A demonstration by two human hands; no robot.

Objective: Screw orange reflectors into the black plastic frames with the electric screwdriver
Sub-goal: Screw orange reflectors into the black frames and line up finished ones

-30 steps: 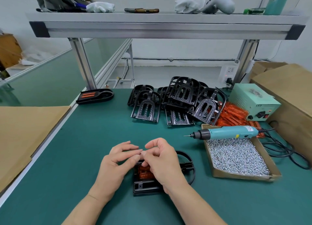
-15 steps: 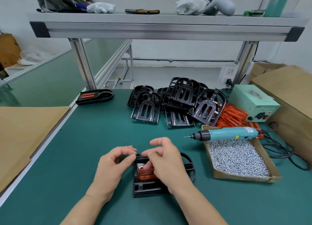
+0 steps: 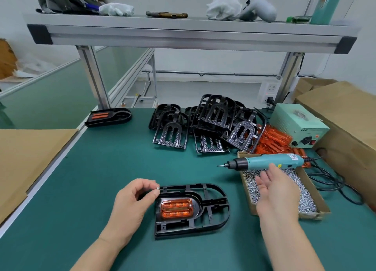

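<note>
Lifted right hand (image 3: 278, 191), fingers apart, from black plastic frame (image 3: 215, 209) toward teal electric screwdriver (image 3: 268, 161); pinched silver screw (image 3: 157, 188) in left hand (image 3: 132, 201) at frame's upper-left edge, over green mat (image 3: 101, 169).

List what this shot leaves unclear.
1. Head view: the screw in the left hand is too small to tell its type.
2. Head view: the right hand hides part of the screw box.
3. Head view: whether the reflector is already screwed down, too small.
</note>
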